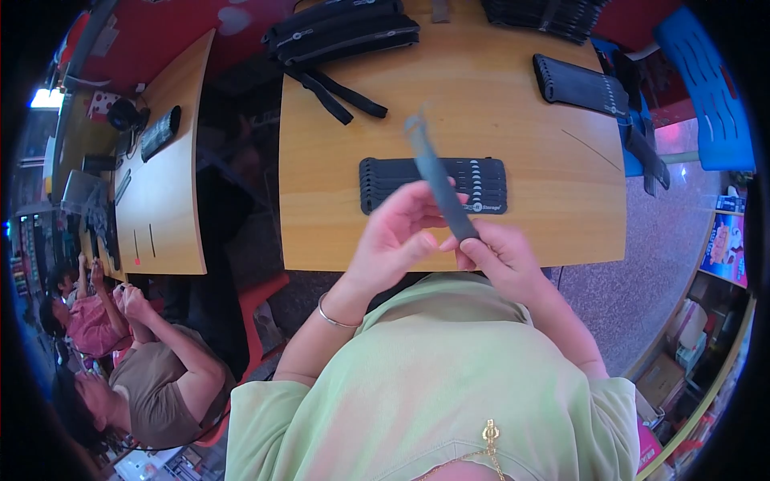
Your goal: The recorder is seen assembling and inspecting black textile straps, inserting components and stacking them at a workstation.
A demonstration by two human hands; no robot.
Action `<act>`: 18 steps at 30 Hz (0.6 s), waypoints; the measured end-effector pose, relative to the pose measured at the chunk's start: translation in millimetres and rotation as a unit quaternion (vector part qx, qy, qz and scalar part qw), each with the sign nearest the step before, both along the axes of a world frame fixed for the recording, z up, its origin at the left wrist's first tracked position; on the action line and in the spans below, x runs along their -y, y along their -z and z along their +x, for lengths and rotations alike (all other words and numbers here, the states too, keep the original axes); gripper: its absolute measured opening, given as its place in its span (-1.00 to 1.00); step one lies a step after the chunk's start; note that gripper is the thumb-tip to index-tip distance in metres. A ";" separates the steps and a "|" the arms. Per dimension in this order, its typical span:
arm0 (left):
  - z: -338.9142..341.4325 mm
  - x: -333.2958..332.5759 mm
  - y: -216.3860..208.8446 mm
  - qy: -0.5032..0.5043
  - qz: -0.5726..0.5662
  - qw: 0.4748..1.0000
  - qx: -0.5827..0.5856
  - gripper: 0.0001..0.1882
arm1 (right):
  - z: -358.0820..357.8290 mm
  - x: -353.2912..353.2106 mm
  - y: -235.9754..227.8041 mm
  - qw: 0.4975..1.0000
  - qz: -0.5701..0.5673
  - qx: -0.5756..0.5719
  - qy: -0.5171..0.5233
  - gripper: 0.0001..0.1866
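A dark grey strap point(445, 192), blurred toward its upper end, slants up over the table in front of me. My right hand point(505, 255) pinches its lower end between thumb and fingers. Close beside it on the left is my left hand point(397, 234), its thumb apart from the curved fingers. Those fingers reach behind the strap's middle; whether they touch it I cannot tell. Beyond both hands, a row of overlapping black straps point(393, 178) with white printed marks lies flat on the wooden table point(329, 232), partly covered by the held strap and my fingers.
Stacked black strap bundles point(345, 36) sit at the far left of the table, two loose ends trailing. Another black bundle point(577, 84) lies at the right edge near a blue chair point(706, 88). Left of me, people sit by a second table point(164, 204).
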State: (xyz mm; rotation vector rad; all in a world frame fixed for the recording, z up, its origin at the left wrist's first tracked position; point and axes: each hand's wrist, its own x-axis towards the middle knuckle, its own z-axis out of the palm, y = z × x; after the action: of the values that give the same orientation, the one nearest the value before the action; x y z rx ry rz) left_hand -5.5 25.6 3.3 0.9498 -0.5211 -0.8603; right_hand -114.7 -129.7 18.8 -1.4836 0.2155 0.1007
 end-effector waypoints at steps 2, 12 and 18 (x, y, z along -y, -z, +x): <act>3.8 -4.5 -4.2 -0.053 0.037 0.998 0.029 -0.39 | -0.7 3.6 0.6 0.998 -0.036 -0.040 -0.035 -0.81; 17.5 -51.5 14.7 -0.184 0.218 0.954 0.091 -0.87 | -18.8 23.1 22.7 0.991 -0.077 -0.099 -0.036 -0.80; 12.1 -67.0 29.6 -0.161 0.288 0.935 0.130 -0.84 | -28.9 34.0 45.6 0.993 -0.097 -0.067 0.030 -0.79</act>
State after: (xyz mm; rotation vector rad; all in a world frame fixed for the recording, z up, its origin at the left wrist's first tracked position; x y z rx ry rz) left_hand 6.6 92.6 -26.3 1.6538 -0.3217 -0.5944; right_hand -143.6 -163.7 -26.8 -1.6643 0.3877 0.1334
